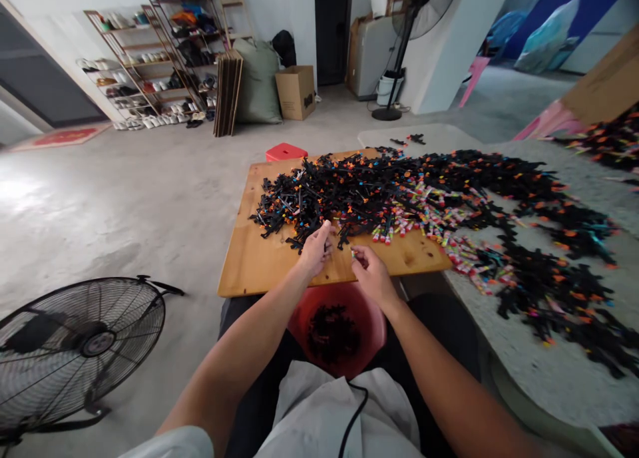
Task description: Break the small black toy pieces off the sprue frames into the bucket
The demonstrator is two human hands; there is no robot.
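Note:
My left hand (pixel 314 251) is over the wooden board (pixel 259 265), at the near edge of a heap of small black plastic toy guns (pixel 344 185) with orange and blue bits. Its fingers are curled in with the thumb on top; whatever they hold is hidden. To its right, my right hand (pixel 370 271) pinches a small light-coloured piece (pixel 353 252) between thumb and fingertips. Small tubes with red ends and colourful wrappers (pixel 389 228) lie just beyond that hand. Beneath the board's near edge, between my legs, a red tub (pixel 373 318) contains dark pieces.
A grey stone-like table (pixel 544 385) on the right carries more black toys and tubes. A floor fan (pixel 97 341) stands at left, a red stool (pixel 286 152) behind the board. Farther back are shoe racks (pixel 150 62), a cardboard box (pixel 295 93) and a pedestal fan (pixel 407 45).

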